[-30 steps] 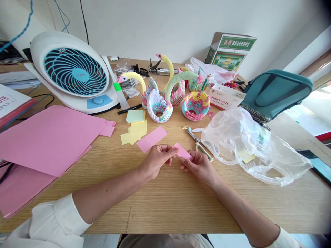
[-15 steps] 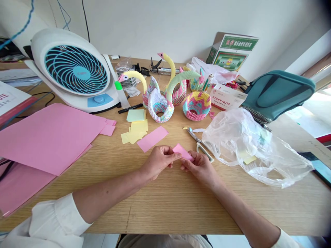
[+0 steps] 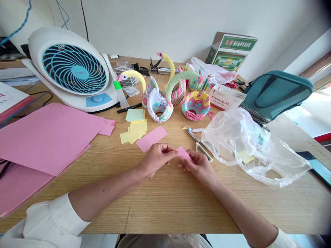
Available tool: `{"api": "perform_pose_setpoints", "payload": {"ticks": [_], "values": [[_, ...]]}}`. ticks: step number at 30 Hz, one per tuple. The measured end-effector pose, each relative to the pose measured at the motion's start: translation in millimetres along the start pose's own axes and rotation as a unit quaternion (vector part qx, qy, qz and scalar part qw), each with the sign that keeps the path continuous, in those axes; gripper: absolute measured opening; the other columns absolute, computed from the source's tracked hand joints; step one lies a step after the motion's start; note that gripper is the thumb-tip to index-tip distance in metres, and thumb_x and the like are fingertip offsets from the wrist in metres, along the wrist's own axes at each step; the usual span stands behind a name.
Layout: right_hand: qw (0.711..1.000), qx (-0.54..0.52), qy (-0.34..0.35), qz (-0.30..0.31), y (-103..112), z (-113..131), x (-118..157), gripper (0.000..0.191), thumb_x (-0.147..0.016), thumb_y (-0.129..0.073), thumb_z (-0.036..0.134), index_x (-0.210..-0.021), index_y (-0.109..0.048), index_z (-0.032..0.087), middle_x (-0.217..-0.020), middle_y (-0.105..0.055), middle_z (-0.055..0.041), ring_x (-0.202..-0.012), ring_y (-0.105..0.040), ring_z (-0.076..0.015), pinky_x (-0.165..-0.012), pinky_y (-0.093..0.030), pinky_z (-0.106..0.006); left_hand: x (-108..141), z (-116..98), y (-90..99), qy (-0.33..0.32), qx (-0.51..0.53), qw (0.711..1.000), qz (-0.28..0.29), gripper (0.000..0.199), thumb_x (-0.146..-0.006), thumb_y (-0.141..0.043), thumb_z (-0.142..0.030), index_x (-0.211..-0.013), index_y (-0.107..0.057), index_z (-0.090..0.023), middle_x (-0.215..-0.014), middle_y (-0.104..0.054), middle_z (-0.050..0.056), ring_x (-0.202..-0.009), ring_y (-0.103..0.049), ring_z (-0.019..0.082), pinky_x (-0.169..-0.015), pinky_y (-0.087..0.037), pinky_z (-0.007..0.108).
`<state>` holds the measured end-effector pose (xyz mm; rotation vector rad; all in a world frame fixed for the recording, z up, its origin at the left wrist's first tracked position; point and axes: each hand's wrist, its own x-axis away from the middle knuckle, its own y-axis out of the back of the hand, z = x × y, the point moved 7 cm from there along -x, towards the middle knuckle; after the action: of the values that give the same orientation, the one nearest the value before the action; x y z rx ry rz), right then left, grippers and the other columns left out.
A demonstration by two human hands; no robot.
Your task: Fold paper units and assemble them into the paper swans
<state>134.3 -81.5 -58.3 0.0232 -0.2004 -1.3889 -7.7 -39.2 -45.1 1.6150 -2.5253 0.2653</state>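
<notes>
Now the left hand (image 3: pixel 156 160) and the right hand (image 3: pixel 199 168) are pinching a small pink paper strip (image 3: pixel 184 154) between them, just above the wooden tabletop (image 3: pixel 165 213). Both sets of fingers are curled nearly closed, with the thumbs pressing on top, and the strip is bridging the gap between the two sets of fingertips. Gripping it from both sides is likely keeping the paper steady while the fingers are working on it, though I cannot tell whether it is being folded. Just ahead of the left fingertips, a longer pink paper strip (image 3: pixel 151 138) is lying loose, with yellow sticky notes (image 3: pixel 133 132) beyond it. Just ahead of the right fingers, scissors (image 3: pixel 198 141) are resting with their handles turned toward that hand, seemingly left within easy reach, beside a crumpled plastic bag (image 3: pixel 248 148). Farther ahead, a 3D origami swan (image 3: pixel 159 106) is standing among other paper models.
</notes>
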Motion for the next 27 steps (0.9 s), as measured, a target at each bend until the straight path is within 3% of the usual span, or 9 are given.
{"api": "perform_pose_setpoints", "payload": {"ticks": [5,14,22,27], "values": [[1.000,-0.003,-0.007,-0.008,1,-2,0,0.035,-0.087,-0.065,0.049,-0.074,-0.060,0.018,-0.066,-0.063,-0.0007,-0.056,-0.047,-0.0108,-0.052,-0.034,-0.025,2,1,-3.2,0.006,0.003,1.000,0.006,0.042,-0.068,-0.079,-0.052,-0.069,-0.063,-0.014,-0.066,-0.059,-0.002,-0.050,-0.044,0.006,-0.048,-0.033,0.021],[0.998,-0.061,-0.021,-0.017,2,2,0,0.040,-0.078,-0.071,0.057,-0.074,-0.057,0.020,-0.064,-0.065,-0.0005,-0.055,-0.050,-0.0120,-0.052,-0.037,-0.025,-6,-16,12.6,-0.021,0.021,0.999,-0.034,0.040,-0.066,-0.080,-0.050,-0.069,-0.063,-0.014,-0.066,-0.053,-0.003,-0.054,-0.043,0.007,-0.049,-0.036,0.021],[0.997,-0.071,-0.034,-0.021,8,-2,3,0.041,-0.080,-0.071,0.056,-0.072,-0.056,0.019,-0.060,-0.061,0.0003,-0.053,-0.048,-0.0106,-0.052,-0.038,-0.024,-9,-31,30.5,-0.041,0.030,0.996,-0.069,0.041,-0.067,-0.080,-0.049,-0.065,-0.059,-0.015,-0.064,-0.049,-0.004,-0.055,-0.040,0.006,-0.049,-0.037,0.019],[0.997,-0.081,0.000,-0.016,6,13,6,0.041,-0.082,-0.069,0.058,-0.095,-0.061,0.021,-0.080,-0.062,-0.0008,-0.063,-0.050,-0.0129,-0.056,-0.040,-0.025,-10,-31,29.8,-0.020,0.011,0.999,-0.045,0.042,-0.064,-0.082,-0.050,-0.064,-0.060,-0.014,-0.064,-0.049,-0.003,-0.057,-0.041,0.006,-0.048,-0.038,0.018]]}}
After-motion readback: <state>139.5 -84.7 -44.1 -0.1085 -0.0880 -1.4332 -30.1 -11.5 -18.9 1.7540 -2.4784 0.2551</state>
